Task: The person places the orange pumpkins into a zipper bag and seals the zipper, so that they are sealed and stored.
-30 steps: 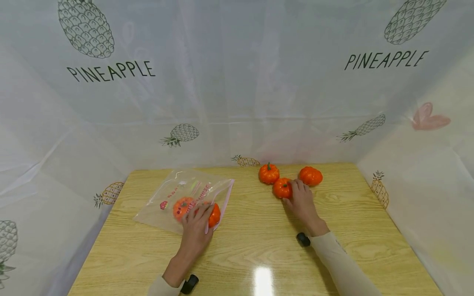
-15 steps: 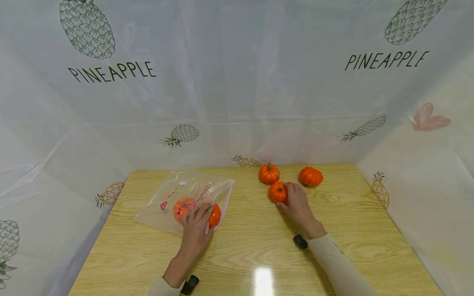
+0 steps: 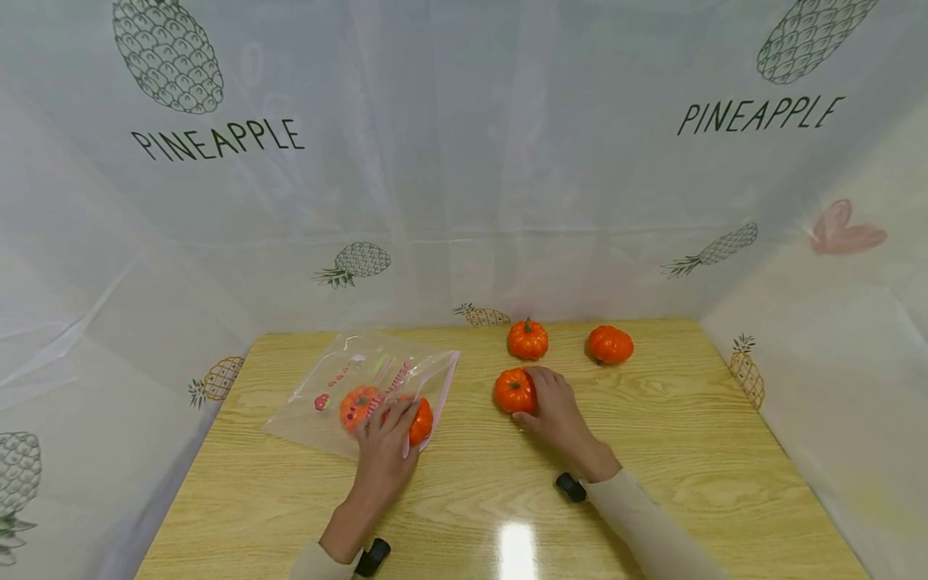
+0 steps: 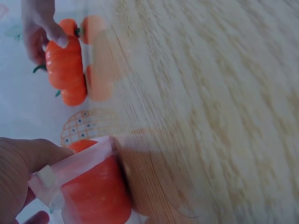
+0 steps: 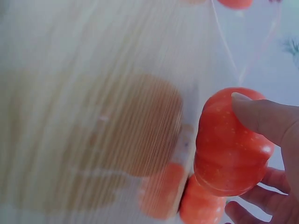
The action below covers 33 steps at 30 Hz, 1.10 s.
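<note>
My right hand [image 3: 560, 415] grips a small orange pumpkin [image 3: 511, 392] from its right side; the right wrist view shows the thumb on one side and fingers on the other. On the left lies a clear plastic zip bag [image 3: 308, 411] with a pink edge and printed lettering. One pumpkin [image 3: 355, 407] is deep inside it, another pumpkin [image 3: 421, 422] sits at its mouth, partly hidden by my left hand [image 3: 386, 447]. That hand holds the bag's edge, thumb and fingers on the film beside the pumpkin [image 4: 96, 193] in the left wrist view.
Two more pumpkins stand at the back of the wooden table [image 3: 464, 491]: an upright pumpkin [image 3: 528, 339] and a tipped pumpkin [image 3: 611, 345] to its right. A pineapple-printed sheet [image 3: 464, 161] walls the back and sides.
My right hand has moved left and toward me with its pumpkin, away from the two at the back. The left hand and the bag have stayed put.
</note>
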Available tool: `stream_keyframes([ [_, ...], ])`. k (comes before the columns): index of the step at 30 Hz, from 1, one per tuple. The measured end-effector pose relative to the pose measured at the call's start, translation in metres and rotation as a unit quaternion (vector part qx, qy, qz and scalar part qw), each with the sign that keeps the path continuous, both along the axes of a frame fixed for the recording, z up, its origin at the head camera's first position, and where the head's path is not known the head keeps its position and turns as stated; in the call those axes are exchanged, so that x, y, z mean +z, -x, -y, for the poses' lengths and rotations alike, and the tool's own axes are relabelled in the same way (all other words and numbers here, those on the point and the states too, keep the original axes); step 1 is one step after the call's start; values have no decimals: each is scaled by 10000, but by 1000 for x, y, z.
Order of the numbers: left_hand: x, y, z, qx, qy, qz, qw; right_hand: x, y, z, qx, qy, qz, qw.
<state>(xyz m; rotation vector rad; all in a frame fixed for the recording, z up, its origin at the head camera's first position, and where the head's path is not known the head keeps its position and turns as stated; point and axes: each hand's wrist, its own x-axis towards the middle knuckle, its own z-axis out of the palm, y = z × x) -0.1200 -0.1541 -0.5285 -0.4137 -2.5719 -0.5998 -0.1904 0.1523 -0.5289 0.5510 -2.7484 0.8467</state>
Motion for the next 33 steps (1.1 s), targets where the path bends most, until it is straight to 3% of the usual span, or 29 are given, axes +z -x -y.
stream_keyframes([
  [18,1,0,1,-41,-38,-18,10000,2,-16,49,766,128,247,9967],
  [33,1,0,1,-8,-12,63,10000,4,-22,75,1006,102,445,9939],
])
